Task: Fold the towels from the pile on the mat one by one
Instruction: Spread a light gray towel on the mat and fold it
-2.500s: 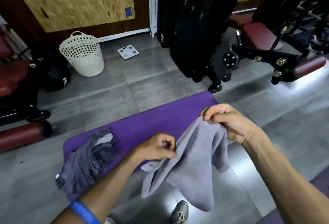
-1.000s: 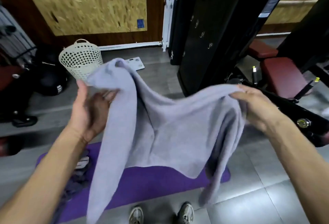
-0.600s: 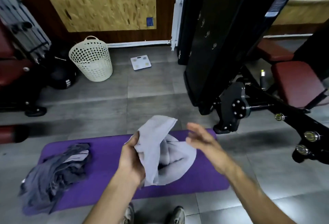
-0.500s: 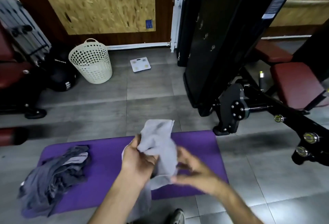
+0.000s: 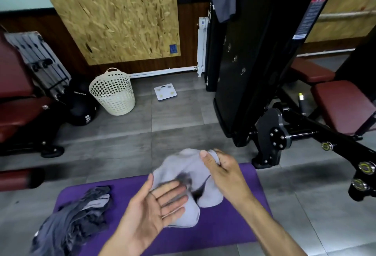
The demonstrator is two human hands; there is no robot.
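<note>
Now the light grey towel (image 5: pixel 189 176) is a good deal smaller than it was a second ago, when it hung spread wide between both raised hands. It has been brought down low over the purple mat (image 5: pixel 234 227) and doubled over itself; half a second back the two hands were bunched together on it, and they have since come apart. The right hand (image 5: pixel 221 171) pinches the far upper edge of the cloth between thumb and fingers, holding that end up. The left hand (image 5: pixel 151 209) has let go — it lies palm up with the fingers straight and relaxed, fingertips just under or against the near side of the towel, and blurred enough that I cannot say whether it bears any of the weight.

So the first fold looks made, and the towel is somewhere between the air and the mat: its lower end seems to rest on the purple surface, though the blur makes that hard to swear to. I would judge this one about half folded — another doubling and a flattening are probably still wanted before it can be laid down neat.

At the left end of the mat the pile (image 5: pixel 75 217) of darker grey towels sits crumpled, much as before, spilling a little over the mat's edge onto the floor. Plenty of the job remains, by the look of it.
</note>
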